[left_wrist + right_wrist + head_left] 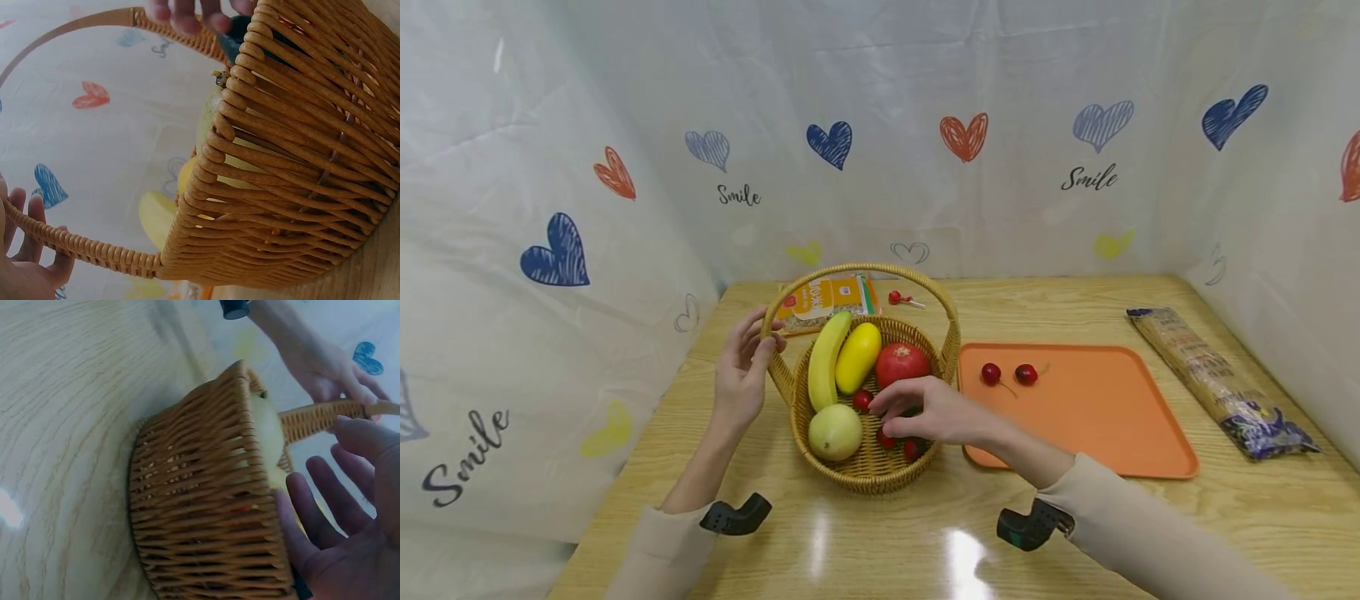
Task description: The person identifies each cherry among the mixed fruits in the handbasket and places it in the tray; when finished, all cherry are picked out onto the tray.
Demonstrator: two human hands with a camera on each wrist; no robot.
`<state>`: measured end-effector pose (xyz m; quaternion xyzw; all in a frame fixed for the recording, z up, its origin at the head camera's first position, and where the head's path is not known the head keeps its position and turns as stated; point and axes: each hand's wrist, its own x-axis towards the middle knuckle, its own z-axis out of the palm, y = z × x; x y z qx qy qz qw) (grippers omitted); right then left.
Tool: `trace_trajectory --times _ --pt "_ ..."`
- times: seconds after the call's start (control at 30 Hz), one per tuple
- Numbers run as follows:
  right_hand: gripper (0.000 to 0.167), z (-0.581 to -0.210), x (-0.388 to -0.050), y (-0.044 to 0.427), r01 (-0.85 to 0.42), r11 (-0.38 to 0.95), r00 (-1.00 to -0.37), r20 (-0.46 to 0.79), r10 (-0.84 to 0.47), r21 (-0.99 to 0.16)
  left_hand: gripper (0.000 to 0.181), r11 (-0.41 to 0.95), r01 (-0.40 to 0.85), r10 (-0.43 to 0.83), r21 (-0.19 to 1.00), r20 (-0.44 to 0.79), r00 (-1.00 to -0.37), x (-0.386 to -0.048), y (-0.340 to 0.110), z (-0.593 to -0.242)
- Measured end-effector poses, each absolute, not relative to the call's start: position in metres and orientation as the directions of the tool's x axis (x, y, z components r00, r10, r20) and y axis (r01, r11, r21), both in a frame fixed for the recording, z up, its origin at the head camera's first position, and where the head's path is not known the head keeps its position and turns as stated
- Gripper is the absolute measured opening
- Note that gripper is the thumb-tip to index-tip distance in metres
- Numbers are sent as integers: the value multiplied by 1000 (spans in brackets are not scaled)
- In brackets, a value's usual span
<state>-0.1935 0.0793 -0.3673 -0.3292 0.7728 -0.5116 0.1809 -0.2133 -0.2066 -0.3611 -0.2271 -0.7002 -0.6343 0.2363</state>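
A round wicker basket point(868, 482) with a tall hoop handle stands on the table. My left hand point(743, 375) grips the left side of the handle point(87, 247), thumb in front and fingers behind. My right hand point(936, 408) hovers over the basket's right side, fingers loosely bent and spread, nothing seen between them. Inside lie a banana point(826, 358), a smooth yellow oval fruit point(858, 358), a pomegranate point(901, 364), a pale green round fruit point(835, 432) and several cherries point(862, 401). A dark green thing point(232, 39) beneath my right hand is mostly hidden.
Right of the basket, an orange tray point(1075, 417) bears two cherries point(1026, 374). A long plastic packet point(1217, 375) lies beyond it. Behind the basket are an orange food packet point(827, 300) and a red lollipop point(897, 297). White heart-printed curtains border the table.
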Motion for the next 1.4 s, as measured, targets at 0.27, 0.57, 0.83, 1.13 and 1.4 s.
trace_trajectory --times 0.27,0.57,0.83,1.13,1.4 --pt "28 -382 -193 57 -382 375 -738 35 -674 -845 39 67 626 26 777 626 -779 -214 -205 -362" --pt "15 -385 -190 40 -478 545 -771 33 -636 -689 39 65 644 25 763 644 -765 -215 -206 -361" --pt "12 -388 -184 30 -540 679 -766 -45 -642 -497 39 69 643 24 762 644 -765 -214 -207 -361" --pt "23 -388 -183 21 -471 780 -811 -144 -567 -412 39 79 629 24 773 629 -777 -214 -208 -362" --pt "19 -391 -184 14 -519 816 -830 -76 -552 -253 39 75 636 27 768 636 -771 -215 -207 -362"
